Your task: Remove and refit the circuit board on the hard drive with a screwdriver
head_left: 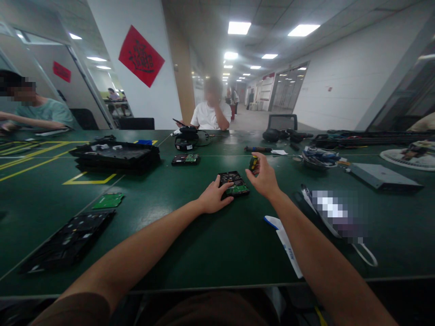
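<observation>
A black hard drive (234, 182) with a green circuit board lies on the green table (210, 244) in front of me. My left hand (215, 197) rests on its near left edge, fingers spread and pressing it down. My right hand (263, 176) hovers just right of the drive, closed round a small black and yellow tool (253, 163) that looks like a screwdriver handle.
A second hard drive (185, 159) lies farther back. Stacked black trays (115, 156) stand at the left, a loose green board (108, 200) and another black tray (68, 242) nearer. A lanyard badge (335, 213) and grey box (382, 176) lie right. Two people sit opposite.
</observation>
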`<state>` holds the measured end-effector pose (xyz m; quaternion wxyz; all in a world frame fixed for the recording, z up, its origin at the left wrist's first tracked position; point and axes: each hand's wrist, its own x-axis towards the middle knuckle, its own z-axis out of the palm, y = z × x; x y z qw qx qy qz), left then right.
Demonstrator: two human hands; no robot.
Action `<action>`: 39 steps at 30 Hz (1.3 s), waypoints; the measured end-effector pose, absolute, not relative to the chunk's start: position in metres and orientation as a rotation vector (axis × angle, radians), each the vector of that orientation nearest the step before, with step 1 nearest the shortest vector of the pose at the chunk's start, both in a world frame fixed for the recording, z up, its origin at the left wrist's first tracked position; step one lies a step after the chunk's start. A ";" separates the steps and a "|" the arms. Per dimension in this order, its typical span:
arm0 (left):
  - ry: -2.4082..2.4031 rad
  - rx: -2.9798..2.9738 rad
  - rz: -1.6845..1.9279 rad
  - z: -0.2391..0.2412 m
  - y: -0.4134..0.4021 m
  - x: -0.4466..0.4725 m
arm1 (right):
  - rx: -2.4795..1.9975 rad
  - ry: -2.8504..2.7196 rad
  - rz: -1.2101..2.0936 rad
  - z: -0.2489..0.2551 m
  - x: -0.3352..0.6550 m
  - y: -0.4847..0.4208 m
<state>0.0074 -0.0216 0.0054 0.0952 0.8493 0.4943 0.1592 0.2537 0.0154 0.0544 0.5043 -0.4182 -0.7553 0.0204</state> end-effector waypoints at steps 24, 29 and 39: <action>1.486 2.482 0.476 0.003 -0.017 0.010 | -1.003 -1.760 -0.002 0.054 0.249 0.013; 1.443 2.438 0.593 0.003 -0.017 0.008 | -1.004 -1.770 -0.041 0.055 0.249 0.011; 1.408 2.493 0.920 -0.002 -0.015 0.008 | -0.982 -1.729 -0.068 0.052 0.251 0.016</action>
